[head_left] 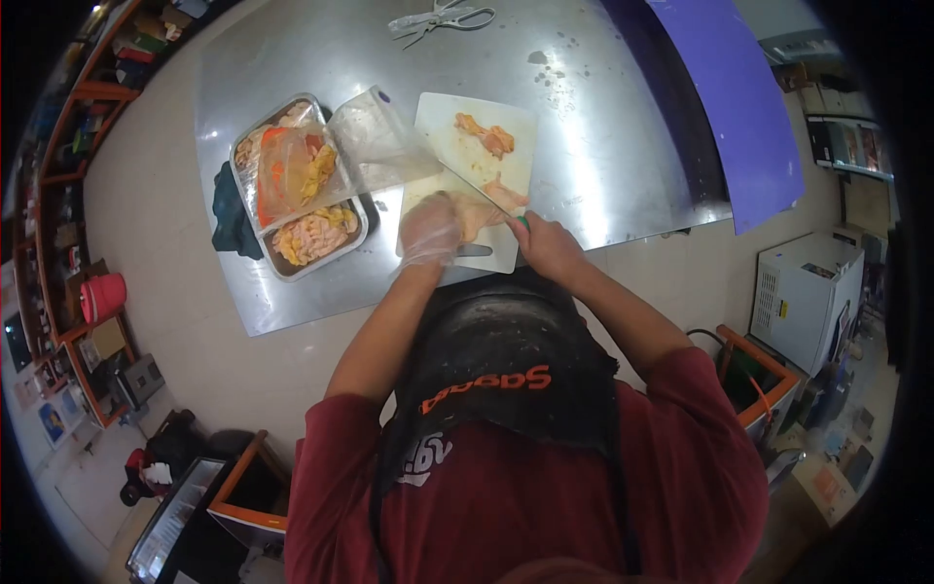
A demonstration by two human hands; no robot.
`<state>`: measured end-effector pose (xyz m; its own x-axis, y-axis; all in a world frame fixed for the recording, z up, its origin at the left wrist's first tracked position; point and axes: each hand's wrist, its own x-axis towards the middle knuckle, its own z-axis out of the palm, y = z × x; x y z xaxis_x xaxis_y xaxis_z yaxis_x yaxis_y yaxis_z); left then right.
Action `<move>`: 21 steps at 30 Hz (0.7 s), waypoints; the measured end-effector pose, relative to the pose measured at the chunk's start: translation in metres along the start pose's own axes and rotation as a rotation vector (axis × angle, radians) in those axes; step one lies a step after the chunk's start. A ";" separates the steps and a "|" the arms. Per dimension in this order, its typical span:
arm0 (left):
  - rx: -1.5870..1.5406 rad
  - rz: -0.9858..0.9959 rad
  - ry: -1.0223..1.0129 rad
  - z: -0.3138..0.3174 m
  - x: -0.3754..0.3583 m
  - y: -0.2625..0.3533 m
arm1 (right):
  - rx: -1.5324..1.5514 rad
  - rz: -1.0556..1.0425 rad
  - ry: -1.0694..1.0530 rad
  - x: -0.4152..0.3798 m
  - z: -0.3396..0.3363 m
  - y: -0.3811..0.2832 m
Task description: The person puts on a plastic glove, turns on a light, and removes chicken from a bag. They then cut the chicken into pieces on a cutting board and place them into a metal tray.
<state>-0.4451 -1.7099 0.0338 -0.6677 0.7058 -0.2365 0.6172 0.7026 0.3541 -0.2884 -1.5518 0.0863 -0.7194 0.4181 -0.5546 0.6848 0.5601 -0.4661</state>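
A white cutting board (525, 129) lies on the metal table, and raw chicken (477, 216) rests on its near half. My left hand (431, 229), in a clear plastic glove, is closed on the left end of this chicken; its fingertips are partly hidden. My right hand (553, 248) is bare and grips the green handle of a knife (477, 186). The blade points up and left across the board, over the chicken. Another piece of raw chicken (484, 134) sits at the board's far end.
Left of the board, a metal tray (365, 229) holds raw chicken pieces and a clear, orange-printed bag (292, 175). Another clear plastic bag (375, 141) reaches the board's left edge. Scissors (443, 21) lie at the table's far side. A purple sheet (739, 117) covers the right end.
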 end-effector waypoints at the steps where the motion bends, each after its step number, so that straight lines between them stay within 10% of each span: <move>1: -0.059 -0.024 0.038 -0.004 0.002 -0.009 | -0.023 0.016 -0.006 -0.009 -0.003 0.010; 11: -0.460 -0.061 -0.044 -0.064 0.005 0.007 | -0.257 -0.024 0.070 -0.028 -0.074 0.055; 21: -0.613 -0.155 -0.037 -0.067 0.024 0.046 | 0.313 -0.086 0.061 -0.047 -0.118 0.053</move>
<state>-0.4607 -1.6667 0.1048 -0.7084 0.6107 -0.3539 0.1567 0.6250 0.7648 -0.2322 -1.4578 0.1689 -0.7752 0.4265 -0.4659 0.6169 0.3524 -0.7038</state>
